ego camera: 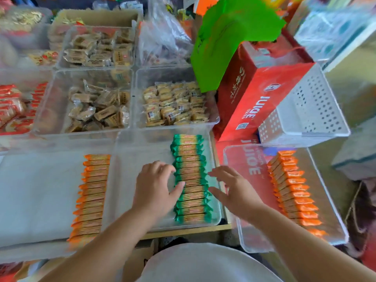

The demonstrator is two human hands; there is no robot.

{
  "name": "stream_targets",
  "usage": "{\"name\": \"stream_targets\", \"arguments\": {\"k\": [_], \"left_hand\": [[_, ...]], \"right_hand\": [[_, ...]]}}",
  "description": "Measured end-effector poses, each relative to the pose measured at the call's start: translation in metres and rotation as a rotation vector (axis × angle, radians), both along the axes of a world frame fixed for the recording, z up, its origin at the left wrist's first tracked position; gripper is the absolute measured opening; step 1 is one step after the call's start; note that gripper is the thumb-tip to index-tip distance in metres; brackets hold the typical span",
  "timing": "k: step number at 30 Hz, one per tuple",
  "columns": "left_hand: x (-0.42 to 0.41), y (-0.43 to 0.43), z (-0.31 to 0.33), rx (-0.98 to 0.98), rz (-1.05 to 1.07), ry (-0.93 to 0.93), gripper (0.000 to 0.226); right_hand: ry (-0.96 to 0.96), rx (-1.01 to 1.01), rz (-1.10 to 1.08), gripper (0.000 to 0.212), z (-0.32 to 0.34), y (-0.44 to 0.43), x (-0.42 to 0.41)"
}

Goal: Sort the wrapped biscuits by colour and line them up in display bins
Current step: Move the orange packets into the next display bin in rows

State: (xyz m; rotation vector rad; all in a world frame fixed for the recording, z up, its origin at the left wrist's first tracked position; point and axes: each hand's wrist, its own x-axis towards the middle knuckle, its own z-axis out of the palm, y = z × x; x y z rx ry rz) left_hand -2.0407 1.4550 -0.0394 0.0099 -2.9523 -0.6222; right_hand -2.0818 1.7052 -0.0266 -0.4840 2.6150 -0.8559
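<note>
**Green-wrapped biscuits in the centre bin, both hands at the row**

The middle clear plastic display bin [130, 180] holds a single straight row of green-wrapped biscuit bars [190, 151], stacked edge to edge along its right side and running from the far wall to the near wall. The remainder of that bin's floor is bare.

The left hand [154, 188] lies against the left side of the green row about midway along it. Its fingers are spread and loosely curled, with the thumb resting on top of a bar; the hand is pressing flat and nothing is enclosed in it. The right hand [234, 188] sits on the opposite side of the row, fingers extended with their tips at the twisted wrapper ends. It is open and empty.

The clear plastic bin on the left [30, 200] contains one row of orange-wrapped biscuit bars [91, 194] along its right wall. A third clear bin on the right [244, 237], tilted and set apart from the others, holds another row of orange-wrapped bars [291, 190].

Behind, further clear tubs hold beige-wrapped snacks [173, 102]. A red juice carton [256, 102] and a white perforated basket [311, 110] stand at the right.
</note>
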Motion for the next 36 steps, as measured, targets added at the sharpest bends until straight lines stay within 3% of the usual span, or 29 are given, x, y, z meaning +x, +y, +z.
{"name": "stream_targets", "arguments": {"k": [3,7,12,15,20,27,36], "left_hand": [[-0.019,0.075,-0.001,0.022,-0.108,0.009,0.045],[-0.032,0.16,-0.005,-0.026,-0.216,0.029,0.048],[-0.016,0.223,-0.018,-0.149,-0.228,-0.135,0.05],[0.007,0.235,-0.035,-0.223,-0.153,-0.215,0.046],[0.035,0.241,-0.055,-0.255,-0.066,-0.274,0.045],[0.031,0.245,-0.059,-0.262,-0.049,-0.314,0.038],[0.032,0.243,-0.062,-0.197,-0.014,-0.332,0.036]], "right_hand": [[0.056,-0.023,-0.015,0.035,0.003,0.068,-0.001],[0.014,0.066,0.02,0.047,-0.008,0.165,-0.01],[0.036,0.343,0.173,0.044,-0.007,0.262,-0.015],[0.145,0.525,0.369,0.059,-0.014,0.296,-0.019],[0.166,0.696,0.569,0.071,-0.034,0.31,-0.013],[0.268,0.695,0.496,0.083,-0.049,0.304,-0.006],[0.298,0.626,0.4,0.048,-0.058,0.267,-0.003]]}}
